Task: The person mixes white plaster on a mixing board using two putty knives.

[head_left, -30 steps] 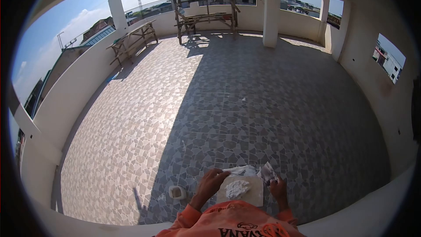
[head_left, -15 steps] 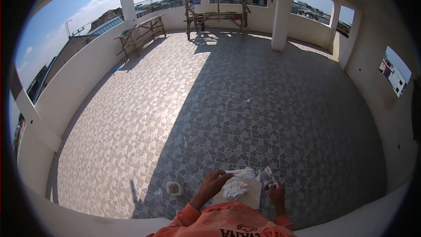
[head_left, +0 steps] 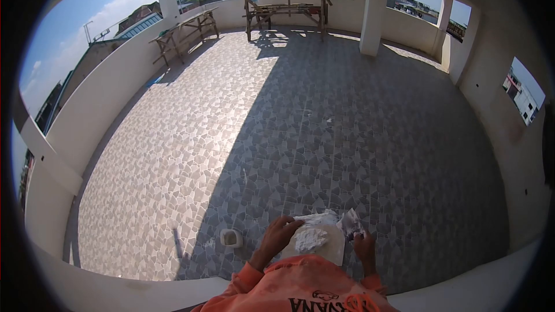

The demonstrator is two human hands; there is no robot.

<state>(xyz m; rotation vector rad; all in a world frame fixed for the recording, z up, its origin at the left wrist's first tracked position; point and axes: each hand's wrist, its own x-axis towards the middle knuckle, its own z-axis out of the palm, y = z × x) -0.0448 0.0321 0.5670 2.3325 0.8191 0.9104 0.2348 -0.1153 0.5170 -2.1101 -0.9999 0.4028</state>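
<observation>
A pale flat board (head_left: 333, 254) lies low in front of my body, with a heap of white paste (head_left: 311, 240) on it. Beyond its far edge is a white, powdery-looking bag (head_left: 319, 218). My left hand (head_left: 280, 234) reaches to the bag's left end, its fingers bent together at the edge; what they pinch is too small to make out. On the right, my right hand (head_left: 364, 245) grips a wide-bladed putty knife (head_left: 350, 223), whose blade points up and left beside the bag.
A white cut-open container (head_left: 231, 238) stands on the tiled floor left of my hands. A dark strip (head_left: 177, 242) lies farther left. Wooden trestles (head_left: 200, 25) and a wooden scaffold (head_left: 287, 9) stand by the far walls, near a pillar (head_left: 372, 17).
The view has tilted down slightly, so the far scaffold sits higher in the frame. Both hands keep nearly the same places around the board and bag.
</observation>
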